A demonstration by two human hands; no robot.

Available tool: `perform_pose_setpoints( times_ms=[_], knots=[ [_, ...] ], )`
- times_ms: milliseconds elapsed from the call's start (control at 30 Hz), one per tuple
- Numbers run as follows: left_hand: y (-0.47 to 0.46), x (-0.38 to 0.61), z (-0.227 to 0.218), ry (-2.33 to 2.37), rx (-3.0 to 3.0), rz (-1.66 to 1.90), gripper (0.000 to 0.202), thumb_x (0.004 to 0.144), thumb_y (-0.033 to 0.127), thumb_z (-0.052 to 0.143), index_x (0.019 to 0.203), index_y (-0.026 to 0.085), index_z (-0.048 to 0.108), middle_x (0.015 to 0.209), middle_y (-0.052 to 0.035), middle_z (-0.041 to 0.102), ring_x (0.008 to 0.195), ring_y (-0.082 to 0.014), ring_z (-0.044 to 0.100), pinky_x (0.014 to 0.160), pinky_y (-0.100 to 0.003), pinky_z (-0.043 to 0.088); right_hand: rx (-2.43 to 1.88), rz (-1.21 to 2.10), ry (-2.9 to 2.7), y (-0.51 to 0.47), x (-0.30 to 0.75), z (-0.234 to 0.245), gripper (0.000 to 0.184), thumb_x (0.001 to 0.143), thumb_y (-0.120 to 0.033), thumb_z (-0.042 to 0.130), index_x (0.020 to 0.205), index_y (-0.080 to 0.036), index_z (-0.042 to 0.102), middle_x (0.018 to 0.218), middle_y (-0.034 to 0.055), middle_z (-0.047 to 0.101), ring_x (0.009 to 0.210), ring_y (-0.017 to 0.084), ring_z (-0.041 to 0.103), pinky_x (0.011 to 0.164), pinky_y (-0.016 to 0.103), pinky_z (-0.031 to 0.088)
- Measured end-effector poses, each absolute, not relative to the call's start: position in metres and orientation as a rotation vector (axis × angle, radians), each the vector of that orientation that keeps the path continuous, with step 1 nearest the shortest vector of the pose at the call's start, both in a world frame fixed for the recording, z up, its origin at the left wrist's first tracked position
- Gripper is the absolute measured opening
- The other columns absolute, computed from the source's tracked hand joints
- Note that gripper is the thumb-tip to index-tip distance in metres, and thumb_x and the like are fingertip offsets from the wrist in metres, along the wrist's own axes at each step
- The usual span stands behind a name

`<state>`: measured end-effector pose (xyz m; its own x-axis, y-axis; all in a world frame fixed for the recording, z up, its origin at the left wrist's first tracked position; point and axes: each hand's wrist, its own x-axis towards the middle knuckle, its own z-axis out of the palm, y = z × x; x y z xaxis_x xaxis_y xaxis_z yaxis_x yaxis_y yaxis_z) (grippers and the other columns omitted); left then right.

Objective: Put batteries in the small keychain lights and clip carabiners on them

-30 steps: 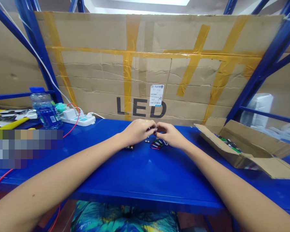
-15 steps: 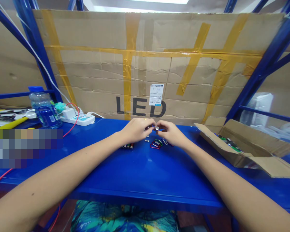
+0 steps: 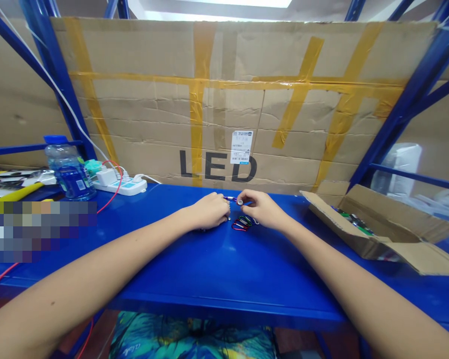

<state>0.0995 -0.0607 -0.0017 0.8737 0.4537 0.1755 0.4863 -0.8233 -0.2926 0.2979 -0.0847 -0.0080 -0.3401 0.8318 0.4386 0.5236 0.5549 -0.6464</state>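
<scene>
Both hands meet at the middle of the blue bench (image 3: 224, 269), just in front of the cardboard sheet (image 3: 224, 99) lettered "LED". The right hand (image 3: 264, 209) pinches a small silvery cap-like piece (image 3: 240, 202) between thumb and forefinger, the fingers drawn narrow around it. The left hand (image 3: 209, 212) lies knuckles-up on the bench with its fingers curled; a thin purple-tipped piece (image 3: 230, 198) pokes out beyond its fingertips toward the silvery piece (whether the left hand grips it or merely covers it, I cannot tell). The two pieces sit nearly end to end, just in front of the sheet's lettering.

Under the right hand's fingers, toward the person from the sheet, lies a little heap of coloured clips (image 3: 242, 223), red and green among them. Along the sheet's foot to the left stand a white power strip (image 3: 121, 185) and a water bottle (image 3: 69, 168); to the right an open cardboard box (image 3: 381, 227) rests on the bench.
</scene>
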Motion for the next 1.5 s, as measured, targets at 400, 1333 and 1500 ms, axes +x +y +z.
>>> perform_pose_setpoints(
  times_ms=[400, 1333, 1500],
  knots=[
    [-0.066, 0.101, 0.01, -0.942, -2.692, -1.0, 0.013, 0.089, 0.023, 0.055, 0.093, 0.018, 0.066, 0.085, -0.0045, 0.072, 0.077, -0.0186, 0.066, 0.068, -0.029, 0.047, -1.102, 0.553, -1.993, -0.087, 0.295, -0.005, 0.02, 0.069, -0.012, 0.053, 0.081, -0.017, 0.069, 0.082, 0.0033, 0.071, 0.08, 0.018, 0.062, 0.075, 0.031, 0.048],
    [-0.059, 0.104, -0.015, -0.725, -2.777, -0.28, 0.015, 0.084, 0.012, 0.056, 0.078, 0.018, 0.069, 0.079, -0.0082, 0.068, 0.087, -0.025, 0.061, 0.078, -0.036, 0.045, -1.078, 0.556, -1.982, -0.084, 0.296, -0.008, 0.02, 0.07, -0.013, 0.055, 0.083, -0.017, 0.069, 0.084, 0.0033, 0.072, 0.079, 0.018, 0.063, 0.072, 0.029, 0.048],
    [-0.06, 0.1, -0.001, -0.877, -2.718, -0.294, 0.011, 0.085, 0.017, 0.056, 0.079, 0.016, 0.066, 0.08, -0.0096, 0.068, 0.077, -0.0234, 0.064, 0.068, -0.032, 0.047, -1.112, 0.55, -1.998, -0.082, 0.299, -0.01, 0.02, 0.07, -0.013, 0.053, 0.083, -0.017, 0.068, 0.082, 0.0031, 0.071, 0.077, 0.017, 0.062, 0.071, 0.028, 0.047]
  ],
)
